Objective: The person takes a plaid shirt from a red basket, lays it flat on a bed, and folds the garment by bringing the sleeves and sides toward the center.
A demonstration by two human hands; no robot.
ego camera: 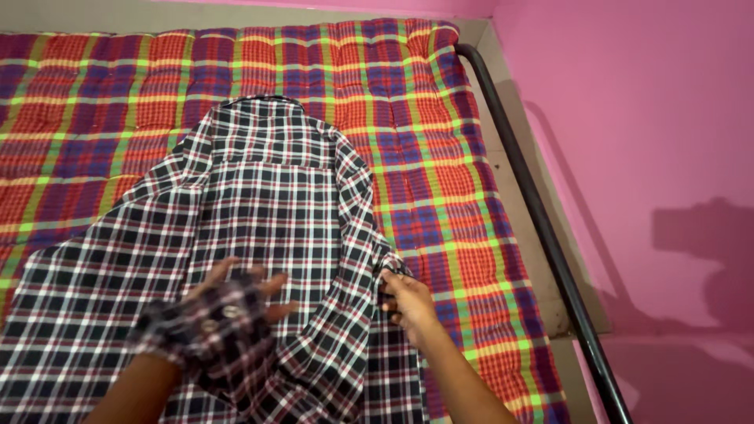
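Now pinching the right edge of the black, white and red checked cotton shirt [267, 204] with the right hand [407, 302], fingers clamped on a fold near the mattress's right edge. Left hand [236, 302] spread flat, fingers apart, draped by a shirt cuff, pressing mid-cloth. Spread collar-up on the red, blue and green plaid quilted mattress [440, 157]. Best kept taut: press down left, draw sideways right, smoothing wrinkles. Both forearms reaching forward, low.
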